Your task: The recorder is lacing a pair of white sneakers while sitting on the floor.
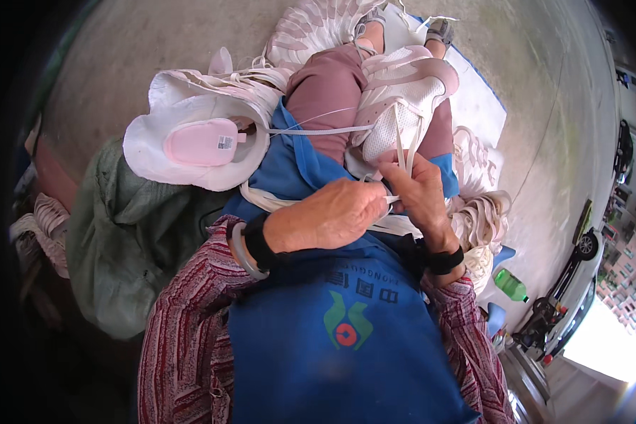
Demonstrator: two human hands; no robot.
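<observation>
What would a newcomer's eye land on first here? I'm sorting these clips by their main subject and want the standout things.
First, the pink-and-white shoe lying on the person's lap at upper centre, with the left hand and right hand pinching its white lace just below it. Next, a white bag at left holding a pink insole. A green bottle stands on the floor at right.

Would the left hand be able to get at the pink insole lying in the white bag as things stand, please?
Probably yes: the pink insole lies uncovered in the open white bag on the left hand's side, but that hand is busy with the white lace.
</observation>
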